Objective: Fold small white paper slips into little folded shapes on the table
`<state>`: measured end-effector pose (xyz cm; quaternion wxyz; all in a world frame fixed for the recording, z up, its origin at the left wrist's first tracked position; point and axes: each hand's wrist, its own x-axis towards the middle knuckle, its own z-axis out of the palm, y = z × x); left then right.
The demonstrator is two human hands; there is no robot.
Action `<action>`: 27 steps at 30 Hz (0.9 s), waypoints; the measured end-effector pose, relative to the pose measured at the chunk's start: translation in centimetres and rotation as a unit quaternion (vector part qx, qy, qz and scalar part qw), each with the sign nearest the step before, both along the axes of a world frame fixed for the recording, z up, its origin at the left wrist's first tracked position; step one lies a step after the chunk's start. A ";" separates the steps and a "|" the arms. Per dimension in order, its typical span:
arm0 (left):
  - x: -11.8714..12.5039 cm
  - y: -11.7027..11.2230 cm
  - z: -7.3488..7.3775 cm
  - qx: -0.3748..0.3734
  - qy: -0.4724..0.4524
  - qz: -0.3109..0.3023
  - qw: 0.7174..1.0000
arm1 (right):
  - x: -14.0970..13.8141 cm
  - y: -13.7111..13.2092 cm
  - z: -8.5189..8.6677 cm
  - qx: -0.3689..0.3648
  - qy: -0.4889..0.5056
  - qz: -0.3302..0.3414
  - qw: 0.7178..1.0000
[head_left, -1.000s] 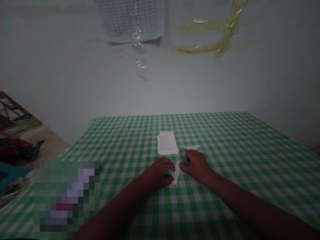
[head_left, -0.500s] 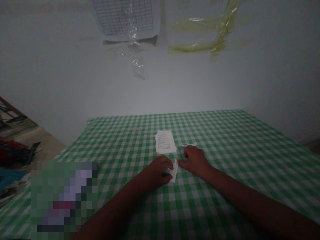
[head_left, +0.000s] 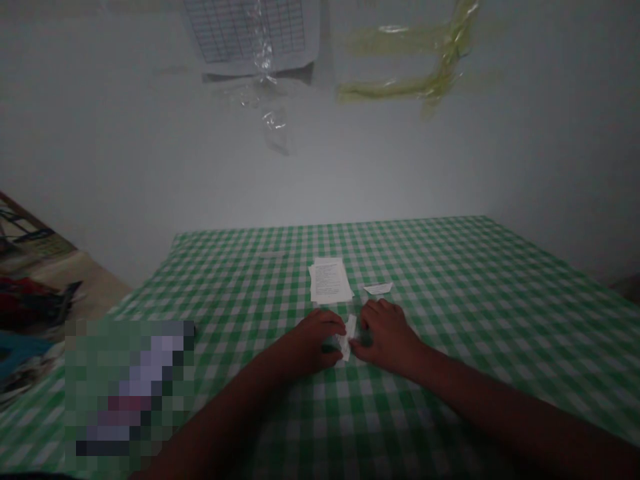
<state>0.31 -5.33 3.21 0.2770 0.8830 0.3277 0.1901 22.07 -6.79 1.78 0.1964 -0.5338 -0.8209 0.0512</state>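
Note:
A small folded strip of white printed paper point(head_left: 350, 333) lies on the checked cloth between my hands. My left hand point(head_left: 316, 339) grips its left side, with fingertips at the upper part and the thumb near the lower end. On the paper's right edge rests the thumb of my right hand point(head_left: 387, 333); its bent fingers stay apart from that thumb over the cloth. Just beyond the hands is a small stack of printed sheets point(head_left: 331, 281). Another folded white paper point(head_left: 378, 289) sits past my right hand.
A green and white checked tablecloth point(head_left: 450, 280) covers the table up to the wall point(head_left: 380, 160). A thin pale strip point(head_left: 272, 255) lies toward the back. At the left is a pixelated, blurred-out object point(head_left: 145, 380). Assorted items point(head_left: 30, 300) are on the floor left of the table.
My right hand has drawn back slightly toward me, uncovering the folded paper beyond it, and its thumb has come onto the edge of the strip. My left hand stays almost in place.

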 end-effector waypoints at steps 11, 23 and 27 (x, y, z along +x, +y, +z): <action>0.2 -0.1 0.2 0.011 0.016 -0.001 1.000 | -0.8 -1.5 0.1 -0.023 0.020 0.024 0.999; 0.0 0.2 -0.4 0.028 0.000 -0.001 1.000 | -0.2 0.2 -0.6 -0.046 0.050 -0.001 0.998; 0.1 0.0 -0.1 0.039 0.011 -0.003 0.999 | -0.1 0.6 -0.7 -0.037 0.051 -0.005 0.998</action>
